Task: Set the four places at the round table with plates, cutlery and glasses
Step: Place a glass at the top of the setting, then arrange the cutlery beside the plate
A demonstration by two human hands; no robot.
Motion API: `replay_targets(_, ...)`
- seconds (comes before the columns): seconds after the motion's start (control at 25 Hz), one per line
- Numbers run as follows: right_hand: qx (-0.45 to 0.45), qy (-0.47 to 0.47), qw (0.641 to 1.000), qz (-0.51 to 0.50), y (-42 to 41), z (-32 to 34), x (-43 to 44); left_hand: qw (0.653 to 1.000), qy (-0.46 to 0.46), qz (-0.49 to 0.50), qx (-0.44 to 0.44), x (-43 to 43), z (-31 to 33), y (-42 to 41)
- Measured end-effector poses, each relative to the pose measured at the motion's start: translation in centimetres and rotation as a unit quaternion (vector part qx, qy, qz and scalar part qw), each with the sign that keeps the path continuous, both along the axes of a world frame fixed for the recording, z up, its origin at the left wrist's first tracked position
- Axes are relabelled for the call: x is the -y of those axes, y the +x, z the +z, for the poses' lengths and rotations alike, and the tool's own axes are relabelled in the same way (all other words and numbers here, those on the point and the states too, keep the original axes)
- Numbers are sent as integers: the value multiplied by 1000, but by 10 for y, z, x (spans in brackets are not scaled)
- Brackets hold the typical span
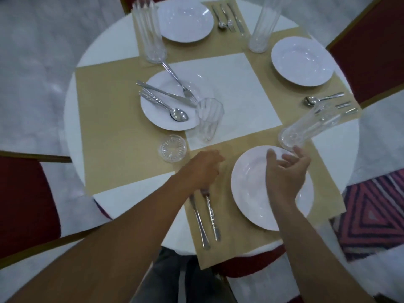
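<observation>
Four white plates (185, 20) sat on the round table (105, 49), with five clear glasses (148, 31) and no writing on anything. The right hand (284, 173) was open, fingers spread, just under a tilted glass (310, 127) beside the near plate (247, 182). The left hand (201, 169) was curled over the tops of two pieces of cutlery (205, 217); I could not tell if it gripped them.

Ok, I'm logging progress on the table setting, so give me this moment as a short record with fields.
near place: plate, two cutlery pieces on its left
left hand: resting on the cutlery tops
right hand: fingers spread, at the base of a tilted glass; grip unclear
left place: plate off the mat toward the centre, piled with loose cutlery
far place: plate, cutlery, glass
right place: plate, spoon
spare glasses: two near the centre
</observation>
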State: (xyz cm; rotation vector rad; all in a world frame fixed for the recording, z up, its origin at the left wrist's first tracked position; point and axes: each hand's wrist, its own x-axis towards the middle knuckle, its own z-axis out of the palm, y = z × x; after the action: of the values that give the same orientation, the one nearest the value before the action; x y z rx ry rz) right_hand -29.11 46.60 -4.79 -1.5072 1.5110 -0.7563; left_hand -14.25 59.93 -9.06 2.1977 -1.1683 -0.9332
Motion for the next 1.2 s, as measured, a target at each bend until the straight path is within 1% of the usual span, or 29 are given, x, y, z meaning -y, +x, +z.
replay_targets(0.08,24,5,999,48,14,3,-63,995,-82,32,46,-26,3,17)
replay_targets(0.12,37,18,996,81,24,4,-88,989,-109,64,81,-38,7,29)
replay_targets(0.16,48,30,992,115,34,5,-106,982,-115,104,108,-48,13,41)
replay_targets(0.2,56,49,986,150,50,7,-122,975,-103,147,128,-61,16,60)
replay_targets(0.28,67,80,973,208,86,10,-140,969,-28,203,139,-85,11,96)
replay_targets(0.36,69,99,966,229,127,6,-143,972,65,193,120,-106,5,123)
replay_targets(0.48,106,252,940,204,187,-8,-139,977,171,88,96,-128,-1,143)
replay_targets(0.56,120,309,926,179,217,-19,-135,969,222,47,96,-130,-6,145)
replay_targets(0.68,187,378,900,111,255,-28,-133,963,237,26,128,-127,-13,148)
replay_targets(0.8,272,460,845,24,286,-31,-128,959,255,14,122,-126,-10,150)
replay_targets(0.88,320,492,810,-15,301,-32,-126,955,267,2,130,-124,-5,149)
replay_targets(1.0,364,505,781,-52,314,-30,-120,950,276,-11,144,-122,-3,149)
replay_targets(1.2,361,522,769,-78,321,-27,-114,949,283,-17,140,-119,-2,149)
